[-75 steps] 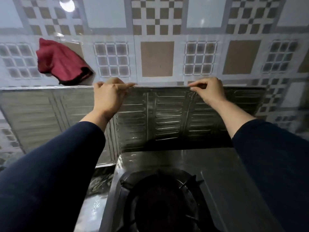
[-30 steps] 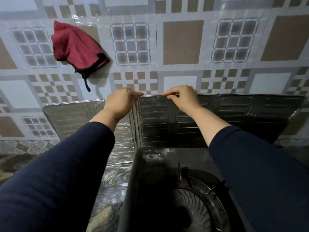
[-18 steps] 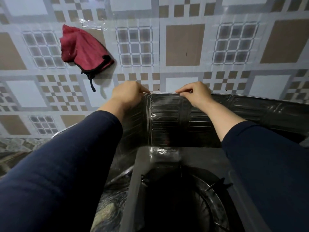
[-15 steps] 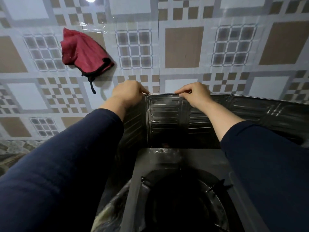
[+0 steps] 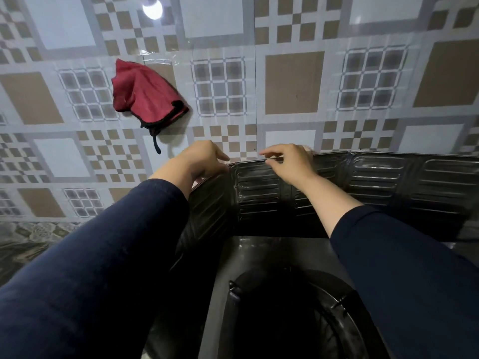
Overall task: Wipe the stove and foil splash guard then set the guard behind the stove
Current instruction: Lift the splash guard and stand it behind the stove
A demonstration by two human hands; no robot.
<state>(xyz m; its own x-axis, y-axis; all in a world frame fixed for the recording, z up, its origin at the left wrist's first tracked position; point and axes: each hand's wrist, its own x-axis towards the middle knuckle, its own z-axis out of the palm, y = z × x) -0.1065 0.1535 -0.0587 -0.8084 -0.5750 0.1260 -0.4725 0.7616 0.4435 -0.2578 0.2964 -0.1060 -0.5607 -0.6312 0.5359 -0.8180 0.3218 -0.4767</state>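
Guard [image 5: 375,177] upright behind stove [image 5: 259,255], long axis left-right, left panel angled forward

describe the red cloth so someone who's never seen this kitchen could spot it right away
Start at the patterned tiled wall rising behind the stove and its foil splash guard. Look up and left of the person's left hand, which is at the guard's top edge. There the red cloth hangs bunched against the tiles, the only red thing in view, with dark trim and a cord dangling below.
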